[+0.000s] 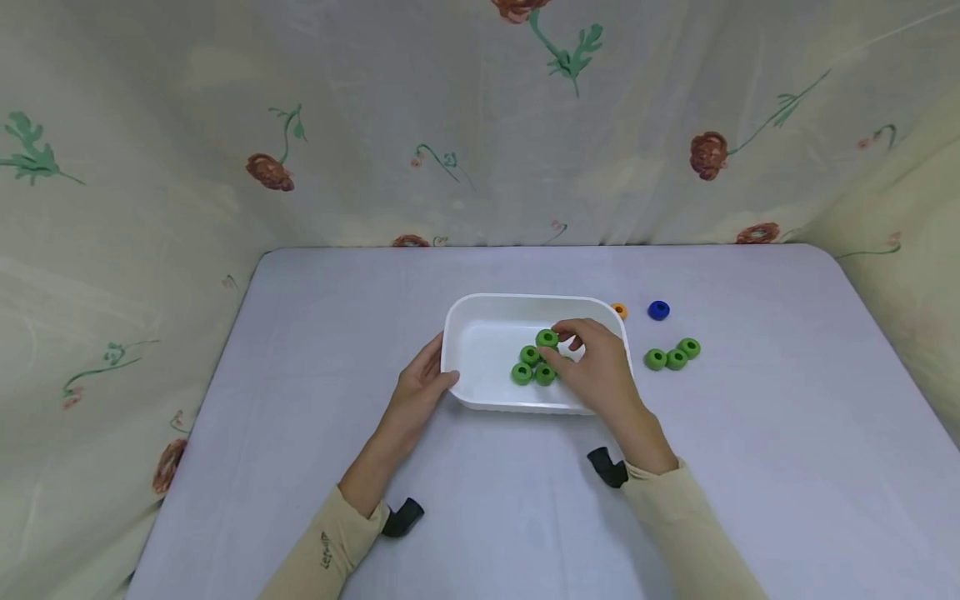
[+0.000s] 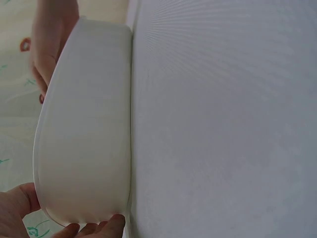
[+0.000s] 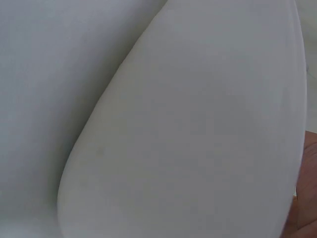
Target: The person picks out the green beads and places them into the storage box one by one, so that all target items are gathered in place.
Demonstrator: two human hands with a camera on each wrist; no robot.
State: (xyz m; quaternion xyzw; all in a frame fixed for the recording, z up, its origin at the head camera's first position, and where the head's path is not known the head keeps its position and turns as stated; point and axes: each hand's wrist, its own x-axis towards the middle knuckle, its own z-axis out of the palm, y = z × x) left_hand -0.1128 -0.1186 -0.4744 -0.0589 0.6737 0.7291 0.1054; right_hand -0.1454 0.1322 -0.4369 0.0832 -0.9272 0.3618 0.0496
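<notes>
A white plastic tray (image 1: 480, 333) stands on the table with several green beads (image 1: 522, 373) in it, each with a dark hole. My left hand (image 1: 422, 387) grips the tray's left end, thumb over the rim and fingers against the outer wall. In the left wrist view, fingertips (image 2: 117, 223) press on that wall. Reaching over the tray's right side, my right hand (image 1: 600, 367) pinches one green bead (image 1: 547, 337) between thumb and index finger, at the top of the bead cluster. The right wrist view shows mostly the tray's outer wall (image 3: 198, 124); the fingertips are hidden there.
Right of the tray lie three green beads (image 1: 677, 359), with a blue bead (image 1: 659, 310) behind them. An orange bead (image 1: 618, 310) sits by the tray's back right corner, partly covered by the rim. Flowered cloth (image 1: 480, 125) hangs behind the table (image 1: 337, 333).
</notes>
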